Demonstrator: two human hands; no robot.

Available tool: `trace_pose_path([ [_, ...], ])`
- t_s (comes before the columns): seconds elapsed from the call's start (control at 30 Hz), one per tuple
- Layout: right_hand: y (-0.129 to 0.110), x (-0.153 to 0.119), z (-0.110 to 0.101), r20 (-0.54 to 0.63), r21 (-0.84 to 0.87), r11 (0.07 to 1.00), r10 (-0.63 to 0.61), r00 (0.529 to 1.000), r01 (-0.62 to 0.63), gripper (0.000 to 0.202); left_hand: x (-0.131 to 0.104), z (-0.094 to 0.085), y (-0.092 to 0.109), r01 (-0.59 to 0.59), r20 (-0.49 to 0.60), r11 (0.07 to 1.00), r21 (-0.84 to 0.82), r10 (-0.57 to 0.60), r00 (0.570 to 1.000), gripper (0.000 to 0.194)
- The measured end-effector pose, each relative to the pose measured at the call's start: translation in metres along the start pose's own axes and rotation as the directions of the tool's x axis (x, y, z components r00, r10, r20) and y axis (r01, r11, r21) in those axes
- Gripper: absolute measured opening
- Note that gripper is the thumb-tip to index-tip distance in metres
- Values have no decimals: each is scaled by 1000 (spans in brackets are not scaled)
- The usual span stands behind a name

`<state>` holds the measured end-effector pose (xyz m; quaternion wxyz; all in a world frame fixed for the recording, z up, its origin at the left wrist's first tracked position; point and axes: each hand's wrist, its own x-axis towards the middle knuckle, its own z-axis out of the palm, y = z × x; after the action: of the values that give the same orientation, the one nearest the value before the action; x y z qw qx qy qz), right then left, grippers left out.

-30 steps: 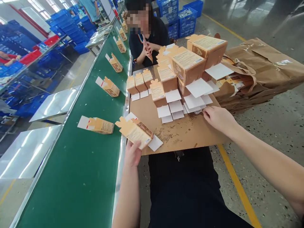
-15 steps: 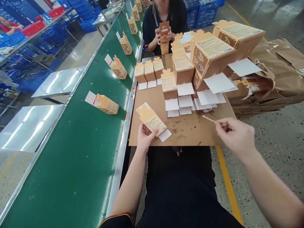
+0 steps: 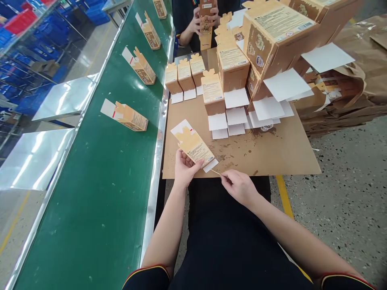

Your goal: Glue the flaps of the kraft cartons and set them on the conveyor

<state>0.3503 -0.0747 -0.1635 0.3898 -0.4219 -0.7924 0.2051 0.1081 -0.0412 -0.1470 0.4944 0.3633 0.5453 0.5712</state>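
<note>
The right hand [image 3: 240,186] has swung its pinched thin pale stick [image 3: 215,172] within working reach of the left hand's [image 3: 184,170] clasped tan cardboard carton [image 3: 197,146].

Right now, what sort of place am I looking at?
Probably a factory packing line: a long green metal-edged belt, tan cardboard boxes with open white flaps on it, and blue plastic crates beyond.

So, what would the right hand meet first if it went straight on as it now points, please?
Leading with its thin pale stick, the right hand would probably meet the white cardboard flap of the tan printed carton held by the left hand; depth is unclear.
</note>
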Motion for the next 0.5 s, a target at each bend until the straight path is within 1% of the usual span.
trace_pose_path([
  [0.1, 5, 1, -6, -18, -27, 999, 36, 999, -36, 26, -4, 2, 0, -1, 6, 1000, 9, 1, 1000, 85],
  [0.17, 9, 1, -13, -60, -33, 996, 80, 995, -82, 25, -8, 4, 0, -13, 6, 999, 41, 13, 1000, 86],
  [0.23, 12, -2, -21, -118, -30, 991, 125, 985, -129, 23, -14, 6, -1, -46, 0, 992, 118, 46, 999, 88],
  [0.37, 13, -9, -40, -216, -35, 973, 214, 953, -227, 24, -26, 8, -1, -102, 1, 949, 299, 107, 994, 87],
  [0.5, 5, -18, -55, -246, -10, 955, 285, 926, -297, 27, -31, 6, -2, -94, -8, 932, 351, 104, 995, 85],
])
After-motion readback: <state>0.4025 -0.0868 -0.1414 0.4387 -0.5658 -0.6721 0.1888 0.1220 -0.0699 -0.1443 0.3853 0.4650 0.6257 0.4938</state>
